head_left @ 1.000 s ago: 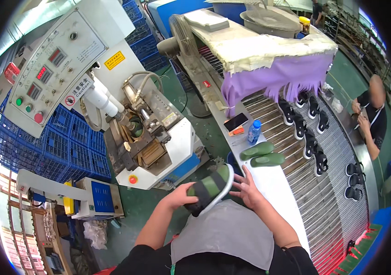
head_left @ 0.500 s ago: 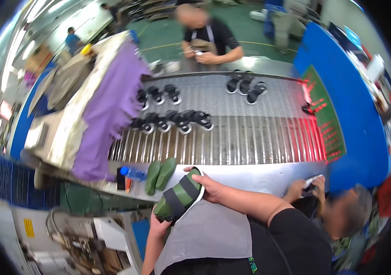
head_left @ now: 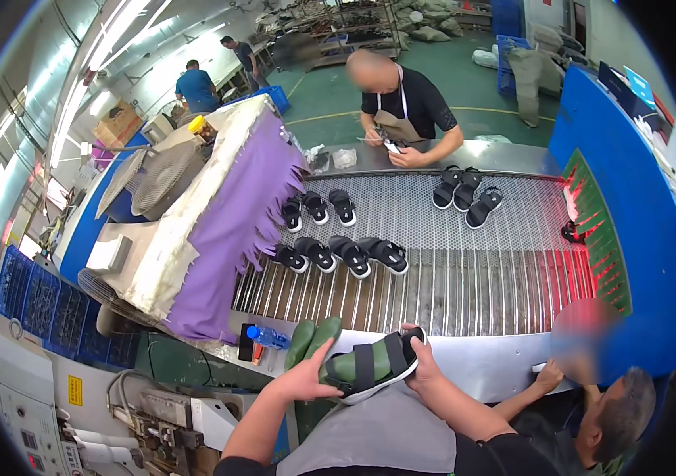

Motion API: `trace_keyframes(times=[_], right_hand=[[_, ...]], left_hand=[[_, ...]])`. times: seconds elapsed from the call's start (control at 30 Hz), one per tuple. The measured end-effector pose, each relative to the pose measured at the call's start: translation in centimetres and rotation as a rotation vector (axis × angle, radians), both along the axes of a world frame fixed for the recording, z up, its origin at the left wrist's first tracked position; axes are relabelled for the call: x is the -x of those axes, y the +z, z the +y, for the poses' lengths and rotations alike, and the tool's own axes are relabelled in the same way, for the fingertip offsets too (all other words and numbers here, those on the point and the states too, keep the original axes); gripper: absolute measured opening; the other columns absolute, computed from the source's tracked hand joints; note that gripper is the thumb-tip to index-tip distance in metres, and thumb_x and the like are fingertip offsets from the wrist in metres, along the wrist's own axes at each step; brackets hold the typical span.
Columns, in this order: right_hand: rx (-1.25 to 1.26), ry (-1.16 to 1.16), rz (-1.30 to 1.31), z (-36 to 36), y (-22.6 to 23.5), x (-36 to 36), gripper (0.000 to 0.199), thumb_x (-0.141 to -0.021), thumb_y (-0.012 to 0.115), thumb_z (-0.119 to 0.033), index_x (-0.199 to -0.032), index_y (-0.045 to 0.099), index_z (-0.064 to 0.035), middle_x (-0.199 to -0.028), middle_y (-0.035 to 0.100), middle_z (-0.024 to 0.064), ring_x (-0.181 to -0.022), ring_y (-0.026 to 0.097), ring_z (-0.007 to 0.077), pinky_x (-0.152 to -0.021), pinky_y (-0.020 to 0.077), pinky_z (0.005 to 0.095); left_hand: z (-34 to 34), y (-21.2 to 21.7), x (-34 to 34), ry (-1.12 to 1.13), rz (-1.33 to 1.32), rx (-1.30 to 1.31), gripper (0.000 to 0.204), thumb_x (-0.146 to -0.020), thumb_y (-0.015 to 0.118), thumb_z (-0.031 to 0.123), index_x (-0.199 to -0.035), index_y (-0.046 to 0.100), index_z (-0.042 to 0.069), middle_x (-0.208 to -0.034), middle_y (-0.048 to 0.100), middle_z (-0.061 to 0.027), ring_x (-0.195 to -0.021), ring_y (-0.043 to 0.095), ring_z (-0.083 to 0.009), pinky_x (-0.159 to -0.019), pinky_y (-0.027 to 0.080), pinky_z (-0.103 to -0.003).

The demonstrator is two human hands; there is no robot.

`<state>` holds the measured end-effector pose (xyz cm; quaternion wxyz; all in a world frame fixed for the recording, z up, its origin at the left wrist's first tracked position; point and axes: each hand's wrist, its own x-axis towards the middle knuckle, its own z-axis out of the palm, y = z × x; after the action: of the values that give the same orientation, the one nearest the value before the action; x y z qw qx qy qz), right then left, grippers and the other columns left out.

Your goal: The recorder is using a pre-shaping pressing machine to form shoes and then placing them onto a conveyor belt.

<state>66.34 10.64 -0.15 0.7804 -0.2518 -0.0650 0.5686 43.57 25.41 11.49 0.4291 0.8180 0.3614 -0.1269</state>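
Note:
Low in front of my body I hold a black-strapped sandal (head_left: 364,366) with a white sole, lying almost level. A green foot-shaped form (head_left: 386,358) fills it. My left hand (head_left: 306,376) grips the left end, its thumb on the near side and its fingers over the far side. Around the right end, beside a black strap, my right hand (head_left: 427,366) is closed. More green foot forms (head_left: 316,339) lie just beyond my left hand, on the metal ledge, next to a clear bottle (head_left: 268,338) with a blue cap.
Beyond the ledge runs a conveyor (head_left: 433,305) carrying several black sandals (head_left: 351,255). A purple fringed curtain (head_left: 231,238) hangs left; a blue panel (head_left: 631,214) stands right. One person (head_left: 425,115) works opposite, another (head_left: 624,412) at my right. A machine (head_left: 167,416) stands lower left.
The sandal has turned from a steep slant to nearly level. My left hand has moved up onto its left end, and my right hand now holds its right end. The whole view has shifted.

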Motion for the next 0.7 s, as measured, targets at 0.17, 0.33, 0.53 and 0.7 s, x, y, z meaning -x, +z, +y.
trace_keyframes(times=[0.17, 0.33, 0.53, 0.7], right_hand=[[0.249, -0.066, 0.090, 2.9, -6.4, -3.8, 0.037, -0.088, 0.070, -0.026, -0.119, 0.055, -0.0130, -0.101, 0.062, 0.0104, -0.095, 0.060, 0.0242, -0.086, 0.0507, 0.0375], [0.588, -0.310, -0.195, 7.2, -12.1, -16.1, 0.033, -0.089, 0.068, -0.021, -0.118, 0.056, -0.0095, -0.106, 0.060, 0.0122, -0.097, 0.059, 0.0232, -0.086, 0.0504, 0.0376], [0.499, -1.136, -0.585, 13.1, -16.4, -33.1, 0.037, -0.089, 0.068, -0.024, -0.118, 0.053, -0.0060, -0.105, 0.060, 0.0124, -0.089, 0.059, 0.0206, -0.080, 0.0499, 0.0348], [0.614, -0.973, -0.681, 12.9, -17.6, -31.5, 0.028, -0.088, 0.065, -0.024, -0.108, 0.062, -0.0051, -0.089, 0.062, 0.0107, -0.076, 0.058, 0.0208, -0.070, 0.0500, 0.0331]], left_hand=[[0.3, -6.7, 6.3, 0.194, -0.089, 0.282, 0.078, -0.078, 0.082, 0.029, -0.142, 0.048, 0.000, -0.114, 0.068, -0.0141, -0.093, 0.064, -0.0216, -0.087, 0.052, -0.034], [-3.5, -12.9, 12.5, 0.345, 0.172, 0.295, 0.061, -0.080, 0.080, 0.037, -0.129, 0.063, 0.004, -0.112, 0.071, -0.0111, -0.095, 0.065, -0.0244, -0.088, 0.052, -0.036], [-7.2, -23.9, 16.1, 0.470, 0.237, 0.257, 0.062, -0.079, 0.078, 0.041, -0.128, 0.064, 0.006, -0.111, 0.071, -0.0126, -0.097, 0.066, -0.0261, -0.088, 0.052, -0.035], [-6.1, -32.2, 14.8, 0.522, 0.135, 0.092, 0.067, -0.079, 0.077, 0.044, -0.132, 0.060, 0.006, -0.118, 0.070, -0.0141, -0.104, 0.067, -0.0289, -0.090, 0.051, -0.036]])
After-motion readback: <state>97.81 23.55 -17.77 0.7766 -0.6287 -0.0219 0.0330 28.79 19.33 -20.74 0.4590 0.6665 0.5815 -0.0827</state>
